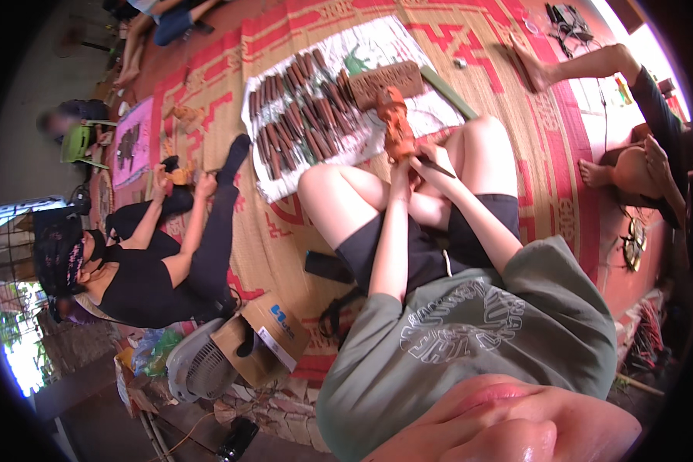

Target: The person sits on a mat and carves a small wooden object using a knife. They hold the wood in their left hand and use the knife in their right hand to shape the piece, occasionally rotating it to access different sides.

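Observation:
An orange-brown carved wooden figure (397,127) stands out in front of my lap, between my knees. My left hand (403,174) is closed around its lower end. My right hand (437,159) is closed at the same end, with a slim dark tool (436,167), apparently a carving chisel, in its grip. The tool's tip is too small to make out. Just beyond the figure lies a carved wooden block (385,83). Several wooden-handled carving tools (292,123) are laid in rows on a white cloth (373,46) to the left.
A patterned red and tan mat (285,231) covers the floor. On the left a person in black (154,269) handles a small wooden piece. A cardboard box (273,339) and a grey fan (200,366) stand behind on my left. Another person's bare leg (585,65) reaches in from the right.

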{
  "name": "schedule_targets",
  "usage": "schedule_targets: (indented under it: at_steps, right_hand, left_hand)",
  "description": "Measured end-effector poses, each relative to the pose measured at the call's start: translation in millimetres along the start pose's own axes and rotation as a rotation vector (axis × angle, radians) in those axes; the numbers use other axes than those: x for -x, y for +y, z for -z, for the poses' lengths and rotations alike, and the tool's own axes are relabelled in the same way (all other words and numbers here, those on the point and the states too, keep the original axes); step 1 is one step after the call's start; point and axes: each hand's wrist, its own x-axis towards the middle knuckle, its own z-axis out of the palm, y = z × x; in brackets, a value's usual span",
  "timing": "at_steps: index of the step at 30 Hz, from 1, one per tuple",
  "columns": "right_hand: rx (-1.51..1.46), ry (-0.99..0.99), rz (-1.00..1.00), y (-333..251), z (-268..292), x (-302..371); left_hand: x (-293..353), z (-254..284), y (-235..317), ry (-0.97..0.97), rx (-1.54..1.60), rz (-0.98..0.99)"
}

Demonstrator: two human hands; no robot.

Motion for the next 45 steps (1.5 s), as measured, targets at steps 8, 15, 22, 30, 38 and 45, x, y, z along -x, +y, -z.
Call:
schedule_targets:
  at_steps: [8, 15, 22, 30, 38, 45]
  right_hand:
    - [-0.024, 0.208, 0.064, 37.1, 5.5, -1.0]
    - [-0.117, 0.104, -0.036, 36.3, -4.7, 0.3]
    - [-0.26, 0.235, 0.082, 44.0, -3.8, -2.7]
    - [-0.186, 0.114, -0.036, 46.4, -2.6, 4.6]
    - [-0.304, 0.096, -0.019, 53.7, -10.1, 7.6]
    - [-0.307, 0.063, -0.019, 50.5, -8.0, 9.8]
  left_hand:
    - [7.1, -1.5, 12.3, -0.107, -0.168, 0.012]
    - [6.5, -0.1, 12.7, -0.161, -0.12, 0.006]
    - [5.0, -2.6, 12.1, -0.116, -0.088, 0.057]
    - [7.9, -2.9, 12.9, -0.104, -0.121, 0.036]
    - [6.4, -0.7, 14.2, -0.122, -0.113, 0.025]
    - [8.9, -0.3, 12.6, -0.106, -0.095, 0.024]
